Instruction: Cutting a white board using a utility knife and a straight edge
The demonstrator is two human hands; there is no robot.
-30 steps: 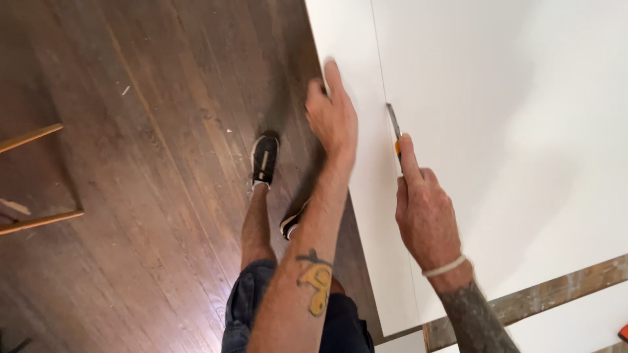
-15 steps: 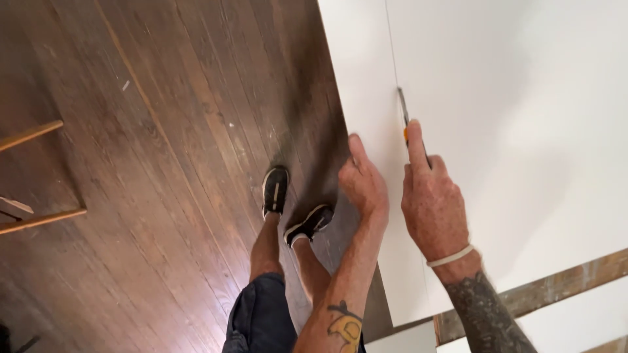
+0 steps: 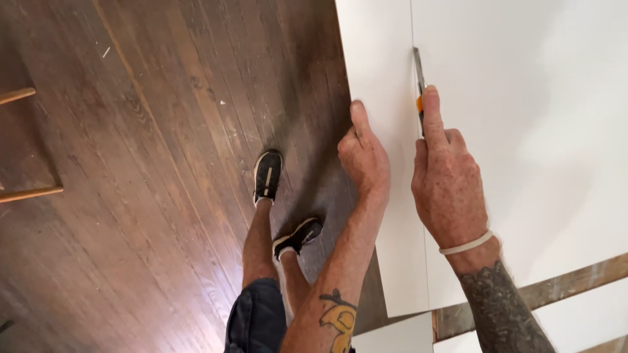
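White flat board (image 3: pixel 523 131) under my orange-handled utility knife (image 3: pixel 418 85), right hand (image 3: pixel 448 189) gripping it, left hand (image 3: pixel 363 157) fingers together pinching the edge—blade could wander.

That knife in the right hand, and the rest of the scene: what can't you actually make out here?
Head view only:
- Knife: the right hand covers its handle; only the blade and an orange bit show.
- White board: cut off by the top and right edges, so its full extent is unknown.
- Left hand: its fingertips curl round the board's edge, out of sight.
- Wooden piece on the floor: cut off at the left edge.
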